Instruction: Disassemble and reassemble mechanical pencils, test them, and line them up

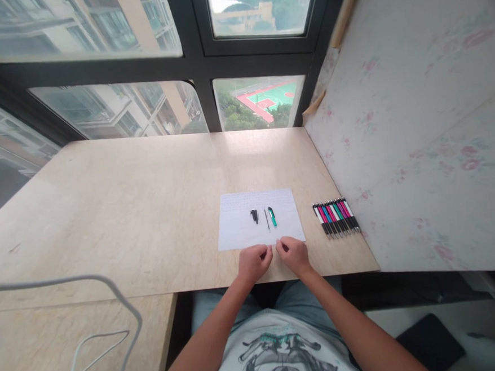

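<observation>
My left hand [255, 263] is curled into a loose fist at the paper's near edge, and nothing shows in its fingers. Close beside it, my right hand [293, 256] is closed the same way over the paper's near right corner. Beyond them, on the white sheet of paper [234, 231] with writing along its top, lie pieces of a pen. Small black pen parts [255, 216] are on the left, a thin dark refill [267, 220] is in the middle, and a green pen barrel [272, 216] with a dark clip is on the right. Neither hand touches these pieces.
A row of several pens [337, 217] in mixed colours lies right of the paper, near the papered wall [398, 158]. Windows line the far edge of the pale tabletop [148, 215]. A grey curved tube [105, 280] stands at the lower left.
</observation>
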A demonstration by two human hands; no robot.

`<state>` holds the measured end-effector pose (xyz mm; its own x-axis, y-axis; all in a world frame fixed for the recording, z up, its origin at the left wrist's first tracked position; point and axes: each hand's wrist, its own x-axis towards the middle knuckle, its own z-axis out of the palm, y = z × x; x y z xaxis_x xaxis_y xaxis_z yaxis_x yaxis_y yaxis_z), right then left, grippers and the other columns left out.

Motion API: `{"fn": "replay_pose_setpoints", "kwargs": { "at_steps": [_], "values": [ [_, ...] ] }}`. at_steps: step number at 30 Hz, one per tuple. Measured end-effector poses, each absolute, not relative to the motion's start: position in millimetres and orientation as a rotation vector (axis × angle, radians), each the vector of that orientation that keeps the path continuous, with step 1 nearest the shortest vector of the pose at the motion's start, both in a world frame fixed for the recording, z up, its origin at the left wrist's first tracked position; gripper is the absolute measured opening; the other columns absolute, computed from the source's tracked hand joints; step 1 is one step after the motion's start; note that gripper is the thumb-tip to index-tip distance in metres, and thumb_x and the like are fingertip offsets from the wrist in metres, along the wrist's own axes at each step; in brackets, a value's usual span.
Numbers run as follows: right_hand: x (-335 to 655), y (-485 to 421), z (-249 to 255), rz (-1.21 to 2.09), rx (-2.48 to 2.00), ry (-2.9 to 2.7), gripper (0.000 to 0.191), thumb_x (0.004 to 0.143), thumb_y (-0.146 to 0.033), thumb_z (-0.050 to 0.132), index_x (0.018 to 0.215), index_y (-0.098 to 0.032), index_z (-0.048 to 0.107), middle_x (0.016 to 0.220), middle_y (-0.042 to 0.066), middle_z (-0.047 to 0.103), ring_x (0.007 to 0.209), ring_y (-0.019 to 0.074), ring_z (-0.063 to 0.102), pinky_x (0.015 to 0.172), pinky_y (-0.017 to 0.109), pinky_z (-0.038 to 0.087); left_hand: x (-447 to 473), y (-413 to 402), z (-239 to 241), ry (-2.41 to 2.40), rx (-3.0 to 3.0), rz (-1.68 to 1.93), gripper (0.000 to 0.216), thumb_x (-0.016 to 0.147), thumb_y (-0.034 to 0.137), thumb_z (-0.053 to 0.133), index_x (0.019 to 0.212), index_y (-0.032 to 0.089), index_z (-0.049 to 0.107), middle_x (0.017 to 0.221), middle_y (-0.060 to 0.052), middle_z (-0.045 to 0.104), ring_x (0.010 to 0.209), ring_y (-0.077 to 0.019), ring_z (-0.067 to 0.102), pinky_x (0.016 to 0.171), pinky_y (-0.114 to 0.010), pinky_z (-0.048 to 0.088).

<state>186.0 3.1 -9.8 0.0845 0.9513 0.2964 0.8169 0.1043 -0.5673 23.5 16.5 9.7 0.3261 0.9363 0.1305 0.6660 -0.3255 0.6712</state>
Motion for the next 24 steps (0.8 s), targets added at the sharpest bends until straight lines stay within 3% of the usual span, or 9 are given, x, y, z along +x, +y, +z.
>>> {"fn": "replay_pose_setpoints", "kwargs": {
  "at_steps": [11,17,24],
  "values": [
    [194.3,-8.8,-7.5,0.409,-1.697,-1.757,0.039,0.090,-0.026,0.046,0.052,-0.021,0.035,0.051,-0.004,0.039,0.051,0.0107,0.036,0.054,0.026,0.026,2.4,19.6,15.2,1.269,1.957,0.683,0.043,0.088,0.028,0.049,0.049,0.019,0.032,0.048,0.006,0.030,0.047,-0.0092,0.028,0.049,-0.024,0.023],
    [199.1,-27.5,-1.1,0.394,-1.722,-1.700,0.042,0.091,-0.021,0.043,0.053,-0.022,0.027,0.050,-0.006,0.031,0.049,0.0106,0.030,0.052,0.028,0.023,-34.6,13.9,19.6,1.386,1.884,0.748,0.043,0.089,0.025,0.045,0.050,0.021,0.028,0.050,0.006,0.026,0.047,-0.0102,0.028,0.049,-0.026,0.023],
    [195.2,-25.5,-0.4,0.454,-1.810,-1.745,0.040,0.090,-0.021,0.043,0.051,-0.022,0.033,0.051,-0.003,0.038,0.051,0.0123,0.033,0.055,0.029,0.025,-34.3,10.6,17.2,1.391,1.937,0.649,0.040,0.086,0.024,0.050,0.049,0.021,0.033,0.049,0.004,0.030,0.047,-0.0112,0.030,0.051,-0.028,0.023]
  ]
}}
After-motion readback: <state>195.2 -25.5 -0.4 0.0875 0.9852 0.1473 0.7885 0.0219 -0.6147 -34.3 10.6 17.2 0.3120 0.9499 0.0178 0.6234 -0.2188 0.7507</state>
